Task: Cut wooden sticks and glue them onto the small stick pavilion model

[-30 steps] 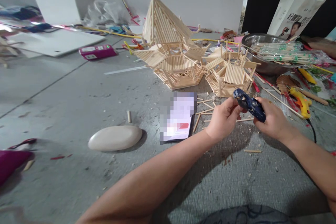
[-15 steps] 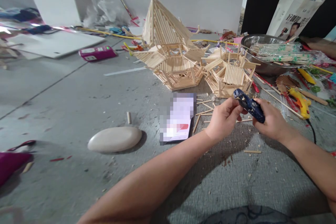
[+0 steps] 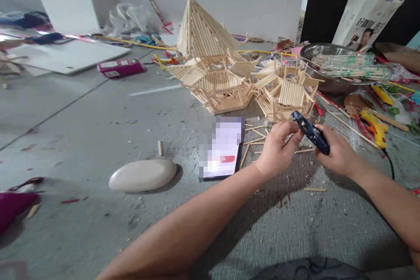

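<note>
My right hand [image 3: 337, 154] is closed around a dark blue hand tool [image 3: 310, 132], perhaps cutters, held over the grey floor. My left hand [image 3: 278, 148] is pinched at the tool's tip, its fingers pressed together on something too small to make out. Just beyond both hands lie loose wooden sticks [image 3: 256, 136] and two stick-built models: a tall pagoda with a pointed roof [image 3: 210, 59] and a lower frame [image 3: 288, 92]. A phone [image 3: 223, 148] with a lit screen lies flat, left of my left hand.
A smooth pale stone [image 3: 142, 175] lies on the floor at left. A yellow glue gun [image 3: 376, 129] with a black cord lies at right, near a metal bowl [image 3: 323, 81] holding packs of chopsticks. A white tote bag [image 3: 367, 8] stands behind. A pink box [image 3: 120, 67] sits farther back.
Almost nothing: both hands stay together on the blue tool, which has tilted slightly and shifted a little left. My left fingers have curled tighter at its tip.
</note>
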Tool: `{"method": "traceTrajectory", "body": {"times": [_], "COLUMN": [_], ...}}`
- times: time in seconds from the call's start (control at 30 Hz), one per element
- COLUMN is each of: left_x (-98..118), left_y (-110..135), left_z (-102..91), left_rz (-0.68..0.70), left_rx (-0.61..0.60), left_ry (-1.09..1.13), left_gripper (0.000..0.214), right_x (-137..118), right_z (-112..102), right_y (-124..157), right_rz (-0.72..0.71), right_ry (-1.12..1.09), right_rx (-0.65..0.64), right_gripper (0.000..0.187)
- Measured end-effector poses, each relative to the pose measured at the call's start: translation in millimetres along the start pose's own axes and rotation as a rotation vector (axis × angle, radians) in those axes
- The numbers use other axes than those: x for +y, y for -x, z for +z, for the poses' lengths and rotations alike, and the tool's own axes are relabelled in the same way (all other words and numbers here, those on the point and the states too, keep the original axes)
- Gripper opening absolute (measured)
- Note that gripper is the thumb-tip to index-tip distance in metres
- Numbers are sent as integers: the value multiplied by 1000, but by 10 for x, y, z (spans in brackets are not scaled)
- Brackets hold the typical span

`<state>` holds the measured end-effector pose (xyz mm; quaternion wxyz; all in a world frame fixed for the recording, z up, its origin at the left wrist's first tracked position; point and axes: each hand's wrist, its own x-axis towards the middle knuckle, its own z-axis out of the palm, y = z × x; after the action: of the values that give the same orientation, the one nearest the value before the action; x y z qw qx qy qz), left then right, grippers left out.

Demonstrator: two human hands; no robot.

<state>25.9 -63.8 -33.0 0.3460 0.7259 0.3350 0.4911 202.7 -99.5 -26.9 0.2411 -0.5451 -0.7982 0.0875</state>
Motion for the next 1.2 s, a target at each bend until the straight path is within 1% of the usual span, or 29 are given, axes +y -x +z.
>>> {"method": "traceTrajectory", "body": {"times": [0.13, 0.4, 0.53, 0.7, 0.87, 0.97, 1.1, 1.2], "left_x": [-1, -16, -14, -1, 20, 35, 49, 59], "left_y": [-17, -17, -13, -16, -25, -32, -45, -53], "left_z": [-8, -3, -2, 0, -17, -41, -69, -75], "left_rz": [51, 27, 31, 46, 72, 87, 96, 113], "left_rx": [29, -31, -23, -8, -21, -31, -49, -64], "left_ry": [-36, 53, 55, 22, -32, -95, -181, -202], "left_gripper": [9, 13, 13, 13, 16, 19, 20, 20], "right_x": [-8, -7, -8, -4, -6, -7, 7, 14], "right_z": [-1, 4, 2, 1, -9, -14, -14, -26], "right_y": [-4, -3, -2, 4, 6, 9, 15, 16], "right_rz": [-9, 2, 20, 43, 10, 22, 49, 45], "right_ry": [2, -13, -39, -17, 36, 66, 107, 135], "right_rx": [1, -5, -12, -20, 10, 23, 9, 9], "right_gripper": [51, 50, 49, 49, 47, 43, 37, 34]}}
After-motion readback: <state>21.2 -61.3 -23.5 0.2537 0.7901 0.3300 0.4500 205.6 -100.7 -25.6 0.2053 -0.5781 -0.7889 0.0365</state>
